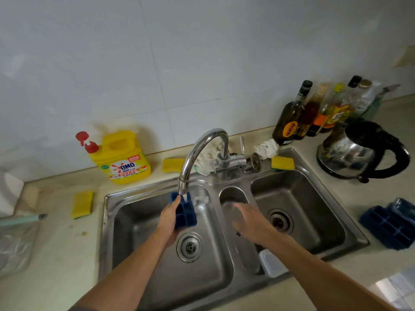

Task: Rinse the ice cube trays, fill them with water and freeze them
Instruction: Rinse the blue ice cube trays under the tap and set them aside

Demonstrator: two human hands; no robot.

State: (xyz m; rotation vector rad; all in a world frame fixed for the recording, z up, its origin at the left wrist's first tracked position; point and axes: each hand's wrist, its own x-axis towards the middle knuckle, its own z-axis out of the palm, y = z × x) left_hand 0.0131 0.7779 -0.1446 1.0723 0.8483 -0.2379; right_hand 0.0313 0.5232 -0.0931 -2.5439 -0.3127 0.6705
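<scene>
While the left hand's (168,217) thumb lies along the left edge of a blue tray (185,213) and its other fingers curl out of sight behind it, the tray stands nearly upright in that grip, cells facing right and toward the camera. Its upper end sits just under the faucet (197,151) spout, where running water strikes it and splashes off to the right. Hand and tray hang over the left basin (139,221), above the drain (189,246). The right hand (249,218) is blurred, its fingers straight and loosely spread, holding nothing, apart from the tray and over the narrow middle basin (233,196). A clear container (271,263) rests at the sink's front edge under the right forearm. More blue trays (390,227) lie on the counter (67,254) right of the sink, well apart from both hands. Behind the faucet lie white cloths (267,149) and two yellow sponges (283,163); a third sponge (82,204) lies left of the sink. A yellow detergent jug (123,158) stands at the wall on the left, bottles (314,113) and a kettle (359,151) on the right.
</scene>
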